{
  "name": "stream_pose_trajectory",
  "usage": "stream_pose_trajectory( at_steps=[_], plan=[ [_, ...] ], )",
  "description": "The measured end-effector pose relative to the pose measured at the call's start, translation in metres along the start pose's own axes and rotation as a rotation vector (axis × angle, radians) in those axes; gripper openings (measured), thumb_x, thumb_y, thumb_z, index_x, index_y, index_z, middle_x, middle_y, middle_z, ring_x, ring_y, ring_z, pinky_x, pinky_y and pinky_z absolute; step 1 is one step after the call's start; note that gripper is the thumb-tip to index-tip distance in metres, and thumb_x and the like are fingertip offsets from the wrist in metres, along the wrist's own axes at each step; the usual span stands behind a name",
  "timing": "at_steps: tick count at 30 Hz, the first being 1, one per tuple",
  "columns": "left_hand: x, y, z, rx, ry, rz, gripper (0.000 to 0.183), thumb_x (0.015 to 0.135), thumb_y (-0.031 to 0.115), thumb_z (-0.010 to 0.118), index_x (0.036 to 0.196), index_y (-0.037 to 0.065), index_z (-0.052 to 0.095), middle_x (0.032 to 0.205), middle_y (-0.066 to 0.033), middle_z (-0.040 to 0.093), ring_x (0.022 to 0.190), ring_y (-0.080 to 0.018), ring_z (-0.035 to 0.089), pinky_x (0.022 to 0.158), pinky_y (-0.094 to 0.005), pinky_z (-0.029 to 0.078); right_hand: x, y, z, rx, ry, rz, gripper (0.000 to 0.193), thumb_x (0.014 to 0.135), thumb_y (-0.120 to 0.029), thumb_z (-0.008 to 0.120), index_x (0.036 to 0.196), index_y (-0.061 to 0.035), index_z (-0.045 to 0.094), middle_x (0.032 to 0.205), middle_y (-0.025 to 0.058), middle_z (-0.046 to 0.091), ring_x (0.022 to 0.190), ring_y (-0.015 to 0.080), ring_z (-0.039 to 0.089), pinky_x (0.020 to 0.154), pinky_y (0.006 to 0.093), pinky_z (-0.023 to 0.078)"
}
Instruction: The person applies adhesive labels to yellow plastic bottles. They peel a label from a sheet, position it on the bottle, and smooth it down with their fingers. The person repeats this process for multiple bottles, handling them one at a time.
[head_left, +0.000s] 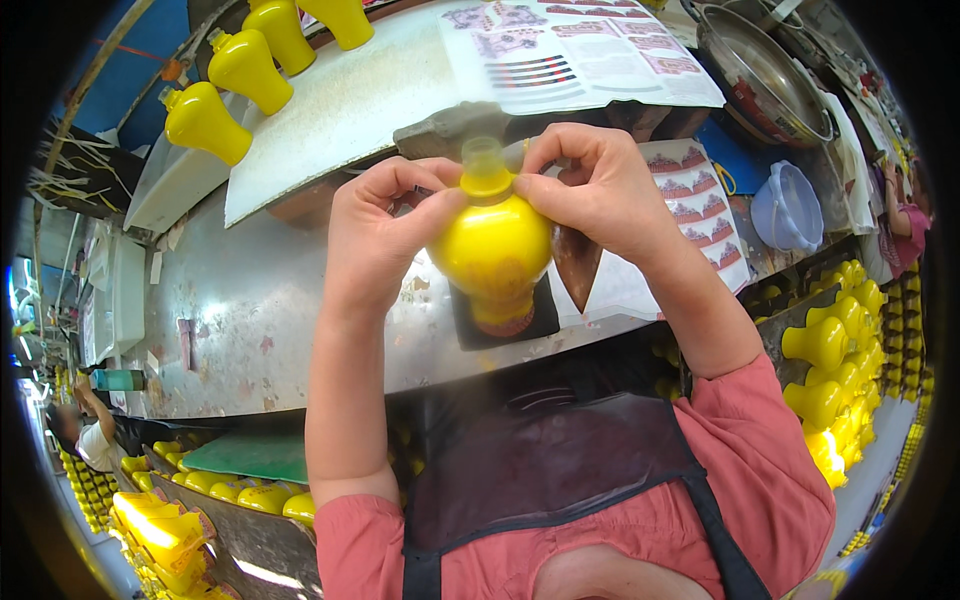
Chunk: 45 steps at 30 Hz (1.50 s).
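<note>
A glossy yellow bottle (490, 245) with a round body, a narrower foot and a pale, clear-looking neck stands on a black pad (542, 312) in front of me. My left hand (385, 225) pinches it at the left of the collar, thumb and fingers curled together. From the other side my right hand (600, 190) does the same, thumb against the collar. Whether a thin piece lies under the fingertips I cannot tell. Faint reddish print shows low on the bottle. A brown pointed piece (577, 265) is beside it, below my right hand.
Printed decal sheets (700, 205) lie right of the bottle, with more sheets (560, 50) on the white board behind. Several yellow bottles (207, 125) stand far left. A pale blue bucket (788, 207) and a large metal pan (765, 75) sit at right. Racks of bottles (820, 345) flank me.
</note>
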<state>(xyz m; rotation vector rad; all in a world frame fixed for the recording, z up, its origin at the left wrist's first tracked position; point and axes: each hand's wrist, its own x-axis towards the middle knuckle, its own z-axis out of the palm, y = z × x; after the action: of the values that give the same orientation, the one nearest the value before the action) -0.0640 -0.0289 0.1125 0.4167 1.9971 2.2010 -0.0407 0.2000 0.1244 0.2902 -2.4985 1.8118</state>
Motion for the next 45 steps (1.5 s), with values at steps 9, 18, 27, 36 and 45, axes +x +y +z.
stream_pose_trajectory(
  at_steps=[9,18,27,36,45],
  plan=[
    [-0.014,0.003,0.000,0.079,-0.001,0.076,0.008,0.081,0.002,0.077,0.086,0.000,0.071,0.105,-0.0097,0.075,0.089,-0.0107,0.064,0.084,-0.0268,0.051,-0.009,-0.006,-0.006,0.061,-0.068,-0.033,0.010,0.087,-0.011,0.073,0.089,-0.0016,0.069,0.089,0.0003,0.068,0.070,0.0018,0.062,0.059,0.0170,0.047],
    [-0.017,0.002,0.001,0.115,0.006,0.122,0.007,0.081,0.002,0.077,0.085,0.001,0.071,0.103,-0.0087,0.075,0.095,-0.0116,0.066,0.089,-0.0285,0.051,0.004,-0.002,-0.009,0.070,-0.050,-0.166,0.036,0.087,-0.010,0.069,0.121,-0.0013,0.064,0.090,0.0019,0.068,0.063,0.0013,0.058,0.056,0.0170,0.046],
    [-0.018,0.005,0.003,0.071,-0.016,0.129,0.007,0.083,0.001,0.078,0.085,0.000,0.071,0.102,-0.0077,0.075,0.093,-0.0110,0.066,0.087,-0.0278,0.052,0.008,-0.025,-0.020,-0.373,-0.242,-0.276,0.043,0.078,-0.027,0.083,0.116,-0.0055,0.076,0.081,0.0022,0.063,0.062,0.0045,0.051,0.055,0.0229,0.039],
    [-0.021,0.004,-0.004,0.064,-0.024,0.121,0.007,0.084,0.001,0.077,0.089,-0.001,0.072,0.103,-0.0075,0.075,0.093,-0.0108,0.066,0.086,-0.0273,0.053,0.015,-0.022,-0.017,-0.173,-0.377,-0.161,0.042,0.083,-0.025,0.077,0.110,0.0055,0.072,0.095,0.0173,0.072,0.087,0.0197,0.069,0.079,0.0323,0.054],
    [-0.016,0.004,-0.021,-0.050,-0.121,0.010,0.008,0.085,0.003,0.076,0.092,-0.002,0.074,0.108,-0.0090,0.073,0.096,-0.0143,0.066,0.090,-0.0294,0.053,0.010,-0.027,-0.014,-0.086,-0.386,-0.028,0.040,0.083,-0.018,0.080,0.113,0.0063,0.071,0.100,0.0102,0.072,0.089,0.0130,0.065,0.081,0.0282,0.052]
  ],
)
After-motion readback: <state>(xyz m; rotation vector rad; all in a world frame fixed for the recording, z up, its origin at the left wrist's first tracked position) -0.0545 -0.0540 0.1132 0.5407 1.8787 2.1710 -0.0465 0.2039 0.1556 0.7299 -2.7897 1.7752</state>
